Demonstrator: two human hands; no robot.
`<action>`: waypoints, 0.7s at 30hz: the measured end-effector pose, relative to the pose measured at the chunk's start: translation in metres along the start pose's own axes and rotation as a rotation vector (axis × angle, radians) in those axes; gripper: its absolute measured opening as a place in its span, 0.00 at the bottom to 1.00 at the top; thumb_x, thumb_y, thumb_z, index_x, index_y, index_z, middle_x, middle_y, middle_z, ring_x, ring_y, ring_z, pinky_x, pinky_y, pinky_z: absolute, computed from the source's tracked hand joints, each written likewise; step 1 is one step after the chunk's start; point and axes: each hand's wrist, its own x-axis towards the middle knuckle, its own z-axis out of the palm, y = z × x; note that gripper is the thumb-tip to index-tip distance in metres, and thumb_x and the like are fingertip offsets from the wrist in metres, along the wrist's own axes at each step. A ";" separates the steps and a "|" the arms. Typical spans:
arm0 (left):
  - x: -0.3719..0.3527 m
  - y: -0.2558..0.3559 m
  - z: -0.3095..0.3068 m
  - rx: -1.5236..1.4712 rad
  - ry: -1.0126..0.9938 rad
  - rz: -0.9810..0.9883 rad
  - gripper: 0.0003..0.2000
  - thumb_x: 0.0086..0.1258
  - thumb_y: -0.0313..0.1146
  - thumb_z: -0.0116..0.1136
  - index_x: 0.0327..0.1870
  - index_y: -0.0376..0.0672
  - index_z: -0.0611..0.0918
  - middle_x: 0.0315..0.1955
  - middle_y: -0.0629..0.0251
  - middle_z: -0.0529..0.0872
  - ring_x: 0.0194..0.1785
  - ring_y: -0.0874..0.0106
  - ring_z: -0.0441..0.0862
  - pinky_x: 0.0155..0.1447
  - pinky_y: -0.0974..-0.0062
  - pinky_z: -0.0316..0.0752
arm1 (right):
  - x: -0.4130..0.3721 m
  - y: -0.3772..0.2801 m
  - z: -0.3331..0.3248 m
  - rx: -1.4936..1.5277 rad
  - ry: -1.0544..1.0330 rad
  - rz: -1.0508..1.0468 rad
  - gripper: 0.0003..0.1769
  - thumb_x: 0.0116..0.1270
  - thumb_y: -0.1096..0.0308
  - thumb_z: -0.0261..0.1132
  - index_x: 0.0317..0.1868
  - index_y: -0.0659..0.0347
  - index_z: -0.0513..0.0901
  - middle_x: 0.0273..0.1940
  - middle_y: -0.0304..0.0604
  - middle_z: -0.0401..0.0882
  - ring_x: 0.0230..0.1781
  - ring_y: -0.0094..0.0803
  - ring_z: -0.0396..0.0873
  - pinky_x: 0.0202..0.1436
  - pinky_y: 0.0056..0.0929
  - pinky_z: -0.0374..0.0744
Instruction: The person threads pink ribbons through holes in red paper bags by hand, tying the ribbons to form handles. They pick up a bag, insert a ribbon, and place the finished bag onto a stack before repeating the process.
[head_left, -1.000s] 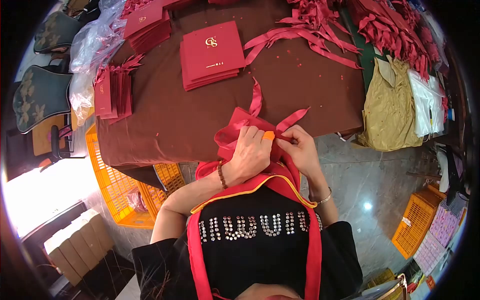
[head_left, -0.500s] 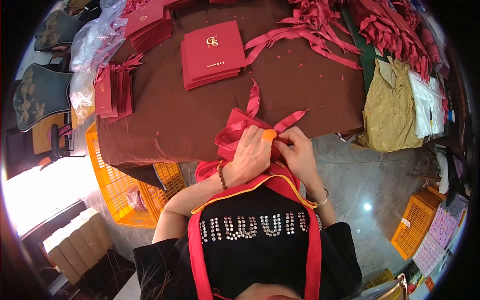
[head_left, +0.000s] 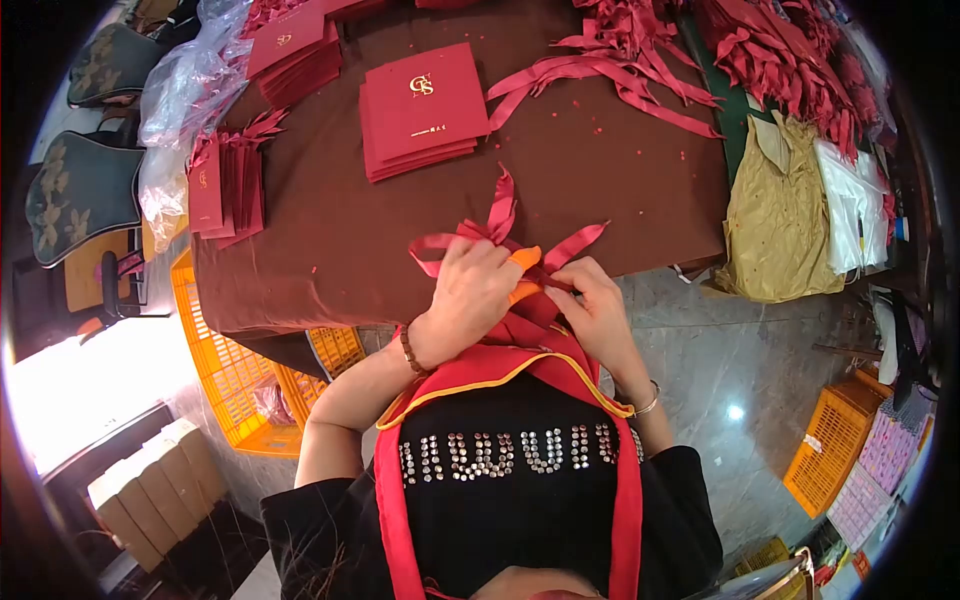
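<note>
At the table's near edge, a red item with ribbons (head_left: pixel 502 210) lies against the red apron (head_left: pixel 470 368). My left hand (head_left: pixel 472 296), with orange covers on its fingertips, is closed on the ribbon at the item's upper part. My right hand (head_left: pixel 592 306) pinches the red ribbon just right of the orange fingertips. The two hands' fingertips nearly meet. Ribbon ends stick out past both hands, up and to either side. Much of the item is hidden under my fingers.
A stack of red bags (head_left: pixel 425 110) lies on the brown tablecloth (head_left: pixel 330 230). More red bags (head_left: pixel 225 190) are at left, and loose ribbons (head_left: pixel 610 80) at back right. Orange crates (head_left: pixel 235 370) stand below left; a gold bag (head_left: pixel 785 215) is at right.
My left hand has shifted left and slightly up, its orange fingertips spreading apart. The ribbon loop at left has changed shape and the upper ribbon has moved a little. My right hand has barely moved.
</note>
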 end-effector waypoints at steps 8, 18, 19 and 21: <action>0.004 -0.007 -0.004 0.036 0.060 0.062 0.13 0.46 0.39 0.68 0.32 0.47 0.82 0.34 0.73 0.77 0.43 0.69 0.71 0.49 0.65 0.60 | -0.002 -0.005 0.000 -0.027 -0.045 -0.089 0.09 0.61 0.75 0.62 0.41 0.70 0.79 0.39 0.45 0.75 0.34 0.33 0.77 0.35 0.25 0.75; 0.030 -0.032 -0.026 -0.224 -0.549 -0.137 0.10 0.64 0.39 0.53 0.37 0.48 0.85 0.32 0.71 0.83 0.46 0.70 0.73 0.52 0.67 0.57 | 0.000 0.000 0.020 -0.173 0.021 -0.196 0.08 0.61 0.73 0.63 0.41 0.65 0.81 0.40 0.45 0.76 0.34 0.37 0.79 0.36 0.27 0.77; 0.037 -0.035 -0.028 -0.242 -0.660 -0.140 0.11 0.63 0.40 0.53 0.36 0.48 0.85 0.33 0.71 0.84 0.47 0.69 0.73 0.53 0.67 0.56 | 0.000 0.001 0.021 -0.186 0.022 -0.194 0.08 0.61 0.73 0.63 0.41 0.64 0.81 0.40 0.45 0.76 0.35 0.37 0.79 0.36 0.29 0.77; 0.057 -0.031 -0.032 -0.246 -0.810 -0.229 0.12 0.60 0.41 0.54 0.35 0.48 0.86 0.35 0.69 0.85 0.48 0.68 0.74 0.54 0.65 0.56 | 0.000 0.002 0.022 -0.199 0.014 -0.196 0.08 0.61 0.72 0.64 0.41 0.63 0.81 0.40 0.45 0.76 0.35 0.38 0.79 0.36 0.30 0.77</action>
